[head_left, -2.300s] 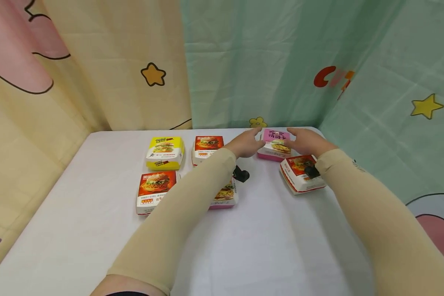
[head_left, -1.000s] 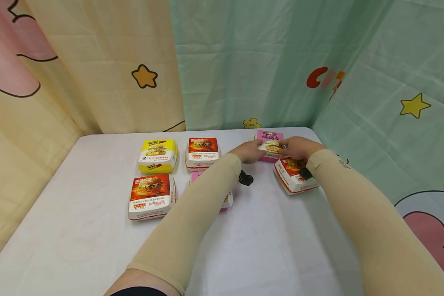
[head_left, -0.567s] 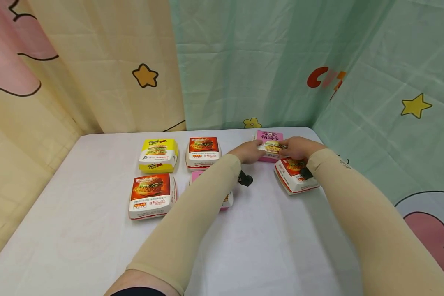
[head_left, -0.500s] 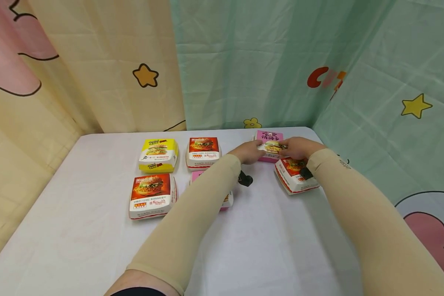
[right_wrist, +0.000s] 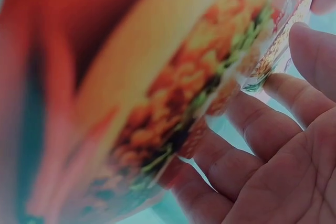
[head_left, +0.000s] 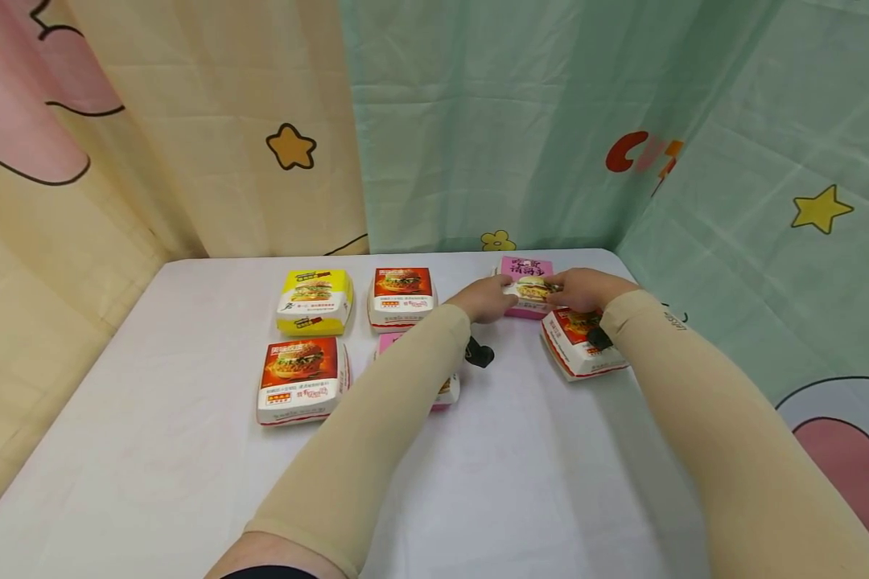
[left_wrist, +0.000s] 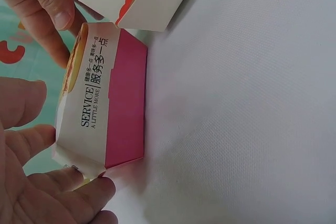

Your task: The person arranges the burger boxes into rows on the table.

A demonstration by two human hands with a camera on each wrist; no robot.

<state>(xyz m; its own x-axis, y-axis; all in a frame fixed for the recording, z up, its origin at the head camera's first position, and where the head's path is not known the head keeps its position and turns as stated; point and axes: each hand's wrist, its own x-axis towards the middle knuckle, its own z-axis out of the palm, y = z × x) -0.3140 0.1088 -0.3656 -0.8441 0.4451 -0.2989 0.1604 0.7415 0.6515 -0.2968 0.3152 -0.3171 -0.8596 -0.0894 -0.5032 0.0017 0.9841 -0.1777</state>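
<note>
A pink-and-white burger box (head_left: 527, 273) lies at the table's back right, between my hands. My left hand (head_left: 482, 299) touches its left end with nearly straight fingers (left_wrist: 86, 198); in the left wrist view the thumb stands off the box. On the opposite end rest the fingers of my right hand (head_left: 588, 289). A red-and-white burger box (head_left: 579, 342) sits angled just in front, partly beneath my right wrist, and fills much of the right wrist view, blurred. The underside of the pink box is hidden.
To the left stand a yellow burger box (head_left: 315, 301), two red-and-white burger boxes (head_left: 403, 299) and another pink box (head_left: 445, 392), partly behind my left sleeve. Curtains (head_left: 463, 121) border the white table (head_left: 152, 450) at the back and sides.
From 2.3 s ago, both hands have come nearer and lower along the pink box's sides, and it sits slightly straighter. Over the last second the hands stay nearly still; the head view shifts slightly.
</note>
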